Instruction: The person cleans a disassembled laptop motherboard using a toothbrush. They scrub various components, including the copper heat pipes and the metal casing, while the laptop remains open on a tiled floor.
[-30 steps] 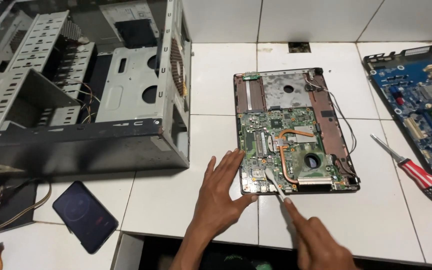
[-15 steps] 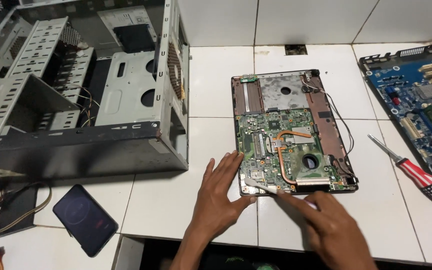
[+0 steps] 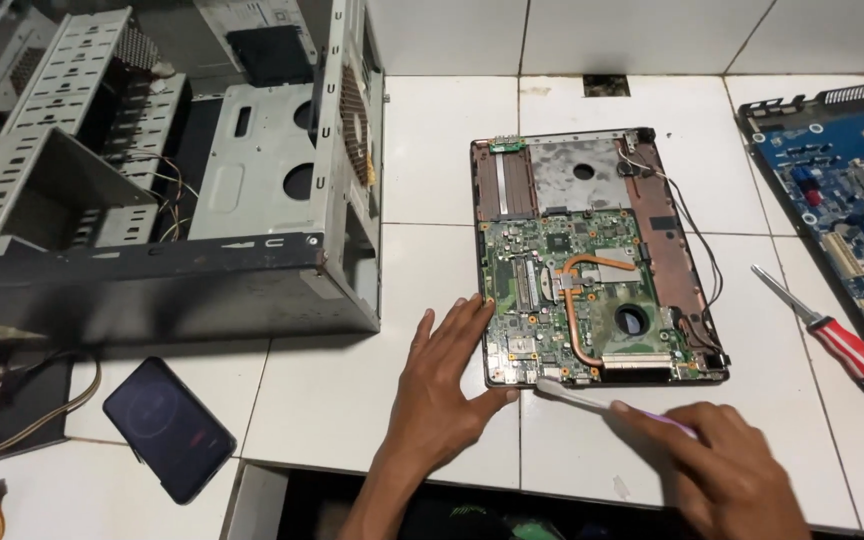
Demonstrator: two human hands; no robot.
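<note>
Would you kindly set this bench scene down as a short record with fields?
Surface: white tiled table
Left hand: left hand flat on the tile, fingertips touching the near left edge of the opened laptop base
Right hand: right hand holds a pale brush-like tool, tip at the near edge of the base
Board: green circuit board with copper heat pipe exposed
Left of laptop: empty metal computer case
Near left: dark phone
Right: red-handled screwdriver, blue motherboard
</note>
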